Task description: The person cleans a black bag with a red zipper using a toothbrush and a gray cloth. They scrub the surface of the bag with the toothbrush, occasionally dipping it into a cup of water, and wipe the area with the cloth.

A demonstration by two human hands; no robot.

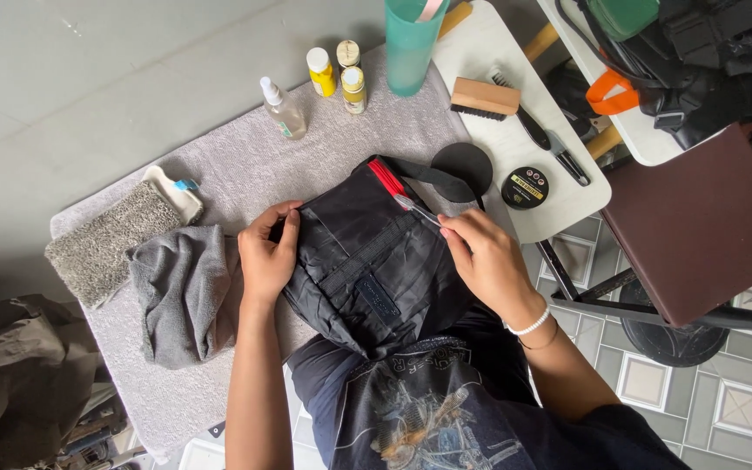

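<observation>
A black fabric bag (367, 261) with a red strip near its top lies on a grey towel (245, 165) over the table, hanging toward my lap. My left hand (267, 252) presses on the bag's left edge, fingers curled over the fabric. My right hand (485, 261) grips a thin clear-handled toothbrush (415, 209), its tip resting on the bag's upper right part near the red strip.
A grey cloth (180, 292) and a textured pad (102, 244) lie left. A spray bottle (283, 109), small yellow bottles (337, 74) and a teal cup (411, 43) stand at the back. A wooden brush (483, 97), a round tin (525, 187) and a brown stool (698, 226) sit right.
</observation>
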